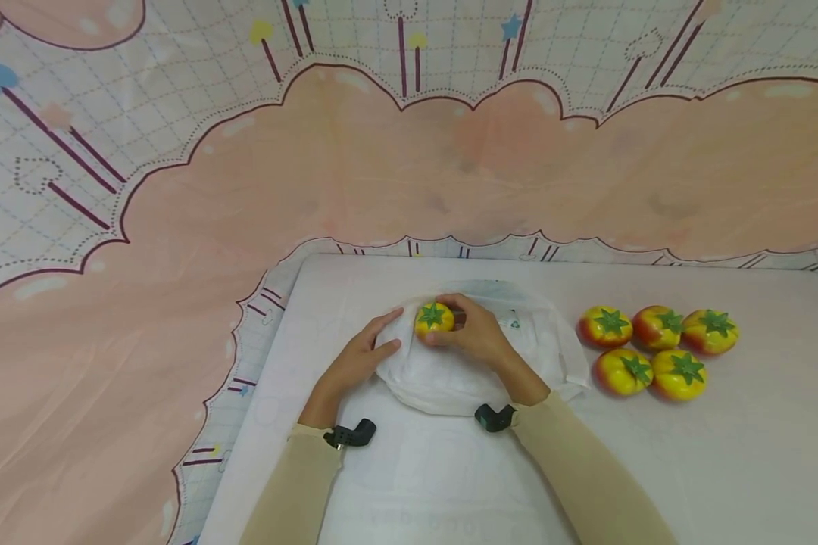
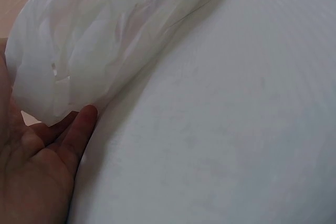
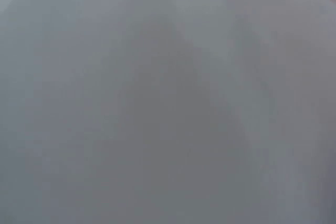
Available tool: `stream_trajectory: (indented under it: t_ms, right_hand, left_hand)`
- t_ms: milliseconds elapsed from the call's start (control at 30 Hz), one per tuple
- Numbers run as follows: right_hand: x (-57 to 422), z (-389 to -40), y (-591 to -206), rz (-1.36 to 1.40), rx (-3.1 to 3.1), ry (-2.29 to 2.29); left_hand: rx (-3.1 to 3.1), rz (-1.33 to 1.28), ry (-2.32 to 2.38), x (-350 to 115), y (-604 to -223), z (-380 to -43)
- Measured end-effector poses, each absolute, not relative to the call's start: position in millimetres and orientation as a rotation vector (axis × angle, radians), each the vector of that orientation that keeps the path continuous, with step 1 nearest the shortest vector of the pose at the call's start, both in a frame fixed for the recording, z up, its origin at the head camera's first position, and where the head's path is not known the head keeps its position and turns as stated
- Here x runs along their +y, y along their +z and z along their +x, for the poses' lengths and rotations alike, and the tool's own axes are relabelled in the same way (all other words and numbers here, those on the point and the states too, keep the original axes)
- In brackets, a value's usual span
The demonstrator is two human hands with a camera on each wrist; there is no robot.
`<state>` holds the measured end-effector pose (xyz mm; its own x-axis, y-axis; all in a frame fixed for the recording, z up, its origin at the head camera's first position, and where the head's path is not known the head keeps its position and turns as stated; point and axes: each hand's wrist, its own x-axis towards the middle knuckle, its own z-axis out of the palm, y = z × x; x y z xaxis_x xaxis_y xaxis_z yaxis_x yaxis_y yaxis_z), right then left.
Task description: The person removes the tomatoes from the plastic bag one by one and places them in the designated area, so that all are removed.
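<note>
My right hand (image 1: 477,331) pinches a yellow-and-red toy tomato (image 1: 429,327) with a green star-shaped leaf, thumb and fingers on its sides. The tomato is over the left part of a white plastic bag (image 1: 443,382) lying on the table. My left hand (image 1: 357,356) is at the bag's left edge, thumb and fingers spread apart. In the left wrist view, the fingertips of that hand (image 2: 42,177) touch the rim of the thin bag (image 2: 94,40). Only a blurred pale surface fills the right wrist view, so neither hand nor tomato shows there.
Several more toy tomatoes (image 1: 623,372) stand in two rows on the white table (image 1: 757,454), right of the bag. Behind the table hangs a pink patterned cloth (image 1: 450,174), which continues down its left side.
</note>
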<state>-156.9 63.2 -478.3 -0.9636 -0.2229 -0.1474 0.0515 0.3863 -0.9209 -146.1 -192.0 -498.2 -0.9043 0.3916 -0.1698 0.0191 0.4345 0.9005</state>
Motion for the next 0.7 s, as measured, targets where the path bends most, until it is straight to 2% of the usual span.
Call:
stream_trajectory:
  t_ms: [700]
  right_hand:
    - [76.2,-147.0,-461.9,-0.124,2.379,-1.596]
  left_hand:
    - [2.342,0.330,1.448,-192.8,-499.2,-145.4]
